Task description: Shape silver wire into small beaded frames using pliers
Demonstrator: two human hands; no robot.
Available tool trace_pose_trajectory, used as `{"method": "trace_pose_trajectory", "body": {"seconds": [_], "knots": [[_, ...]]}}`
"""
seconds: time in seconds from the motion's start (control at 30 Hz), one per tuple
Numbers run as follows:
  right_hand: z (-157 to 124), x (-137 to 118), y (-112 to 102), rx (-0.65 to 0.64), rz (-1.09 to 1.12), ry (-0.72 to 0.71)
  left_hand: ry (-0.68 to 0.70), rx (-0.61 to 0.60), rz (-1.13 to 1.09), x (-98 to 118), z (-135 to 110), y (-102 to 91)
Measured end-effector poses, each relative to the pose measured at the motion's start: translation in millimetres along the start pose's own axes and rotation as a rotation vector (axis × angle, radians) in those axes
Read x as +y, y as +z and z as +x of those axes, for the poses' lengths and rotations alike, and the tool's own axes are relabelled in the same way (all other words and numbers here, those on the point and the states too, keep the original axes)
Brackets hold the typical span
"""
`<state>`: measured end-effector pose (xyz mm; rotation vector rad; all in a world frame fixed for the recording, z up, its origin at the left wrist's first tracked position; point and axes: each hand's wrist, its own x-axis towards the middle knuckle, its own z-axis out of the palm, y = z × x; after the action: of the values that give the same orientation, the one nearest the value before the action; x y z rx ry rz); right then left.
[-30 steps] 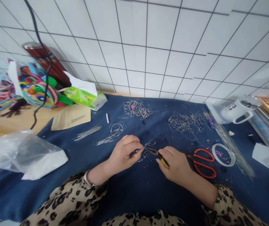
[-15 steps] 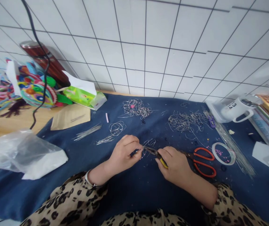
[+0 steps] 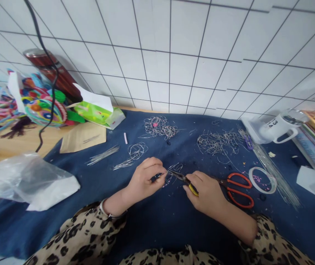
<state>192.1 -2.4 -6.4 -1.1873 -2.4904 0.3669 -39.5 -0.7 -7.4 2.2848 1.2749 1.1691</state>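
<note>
My left hand is closed in a pinch on a small piece of bent silver wire just above the dark blue cloth. My right hand is wrapped round yellow-handled pliers, whose thin jaws point left and meet the wire between my hands. Both sleeves are leopard print. Orange-handled scissors lie right beside my right hand.
Tangles of wire and finished wire loops lie farther back on the cloth. Straight wire bundles, a tape roll, a white mug, a clear plastic bag, a green tissue pack and colourful craft pieces surround the work area.
Both hands stay in place; the pliers and pinched wire shift only slightly. The view has nudged a little.
</note>
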Motion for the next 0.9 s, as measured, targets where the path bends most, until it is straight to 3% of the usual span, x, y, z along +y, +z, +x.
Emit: {"method": "trace_pose_trajectory", "body": {"seconds": [0.33,0.9], "knots": [[4.3,4.8,-3.0,-0.096,0.245,0.075,-0.069,-0.063,-0.164,1.0,3.7,-2.0],[5.7,8.1,-1.2,-0.053,0.303,-0.074,-0.22,-0.248,-0.436,2.4,7.4,-6.5]]}}
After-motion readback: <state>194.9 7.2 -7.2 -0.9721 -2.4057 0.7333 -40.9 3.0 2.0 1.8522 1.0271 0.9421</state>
